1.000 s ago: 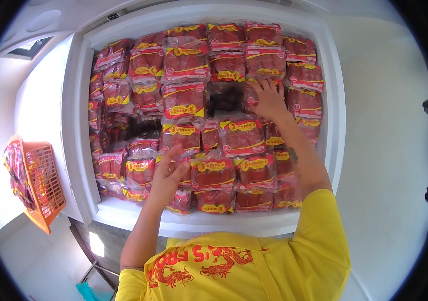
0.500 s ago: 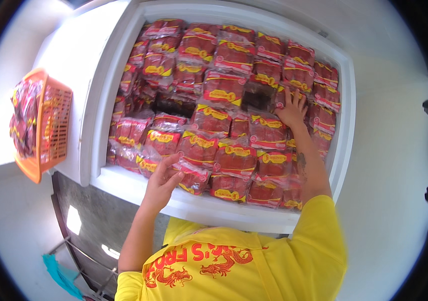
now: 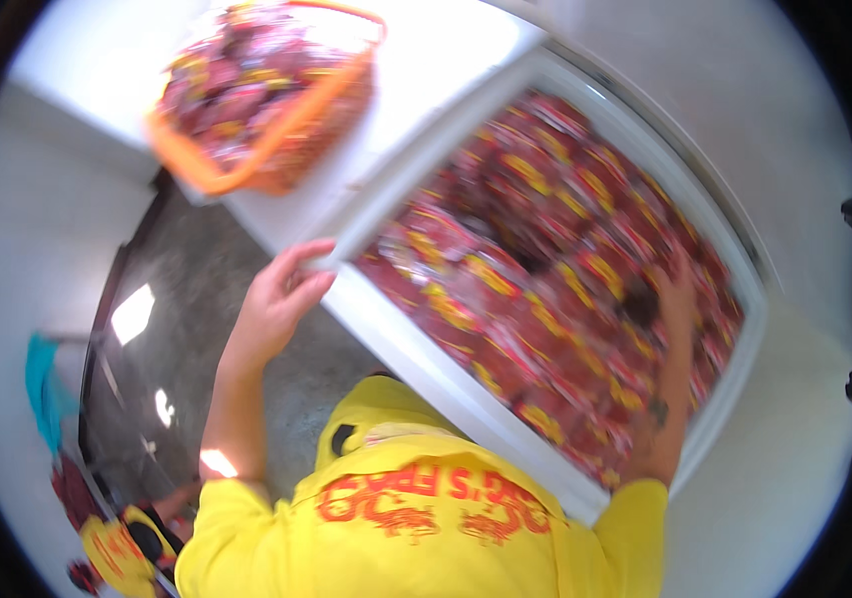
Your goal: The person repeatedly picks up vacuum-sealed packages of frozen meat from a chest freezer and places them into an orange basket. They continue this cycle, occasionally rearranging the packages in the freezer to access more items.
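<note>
My right hand (image 3: pixel 677 289) is down among the red packs (image 3: pixel 565 299), blurred enough that I can't tell whether I'm gripping one. The packs lie in rows inside the white freezer (image 3: pixel 426 364), with dark gaps between some. My left hand (image 3: pixel 281 297), thumb and fingers parted, is by the freezer's corner; whether it touches is unclear. Beyond it, an orange basket (image 3: pixel 281 138) full of packs sits on a white top (image 3: pixel 436 80). Low on my left, another person (image 3: pixel 117 553) in yellow shows near a teal cloth (image 3: pixel 47 391).

the right grip (image 3: pixel 680 287) and the red-and-yellow packets (image 3: pixel 545 324) are blurred, any contact unclear; the upper edge clips the orange basket (image 3: pixel 291 125), the lower a co-worker (image 3: pixel 119 550).
</note>
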Motion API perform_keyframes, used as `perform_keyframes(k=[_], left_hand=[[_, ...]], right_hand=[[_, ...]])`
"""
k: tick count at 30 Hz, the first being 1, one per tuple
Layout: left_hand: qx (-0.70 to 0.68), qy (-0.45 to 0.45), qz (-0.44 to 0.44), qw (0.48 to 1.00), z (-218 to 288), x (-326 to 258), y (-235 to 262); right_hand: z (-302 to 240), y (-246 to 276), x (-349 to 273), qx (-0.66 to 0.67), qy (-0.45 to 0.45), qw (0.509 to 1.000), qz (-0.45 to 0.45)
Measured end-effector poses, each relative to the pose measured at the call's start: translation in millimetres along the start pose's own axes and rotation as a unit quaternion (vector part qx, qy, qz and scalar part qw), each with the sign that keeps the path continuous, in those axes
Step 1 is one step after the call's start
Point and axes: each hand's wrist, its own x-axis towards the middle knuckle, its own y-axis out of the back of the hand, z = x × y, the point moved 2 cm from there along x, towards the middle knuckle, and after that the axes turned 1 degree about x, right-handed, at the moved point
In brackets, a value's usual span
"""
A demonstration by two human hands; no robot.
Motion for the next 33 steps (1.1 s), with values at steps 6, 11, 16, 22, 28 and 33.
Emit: perform_keyframes(k=[6, 11, 16, 22, 28, 33], left_hand=[[0.045, -0.124, 0.199, 0.971, 38.3, 81.8, 186.0], [0.121, 0.014, 0.065, 0.990, 14.0, 167.0, 255.1], [0.358, 0.055, 0.013, 0.932, -4.7, 240.2, 263.2], [0.219, 0.148, -0.060, 0.963, -4.2, 266.6, 276.9], [-0.111, 0.149, -0.120, 0.975, -9.7, 274.2, 267.4], [-0.036, 0.090, -0.199, 0.975, 2.3, 271.0, 256.0]], right_hand=[[-223.2, -103.8, 43.2, 0.144, 0.105, 0.979, -0.101], [-389.5, -211.8, 83.0, 0.216, 0.182, 0.940, -0.192], [-500.3, -334.1, 137.7, -0.136, 0.110, 0.952, -0.252], [-534.3, -403.6, 140.6, -0.183, 0.121, 0.957, -0.190], [-533.1, -440.0, 130.5, 0.197, -0.037, 0.960, -0.196], [-538.6, -431.6, 121.9, 0.223, -0.066, 0.961, -0.152]])
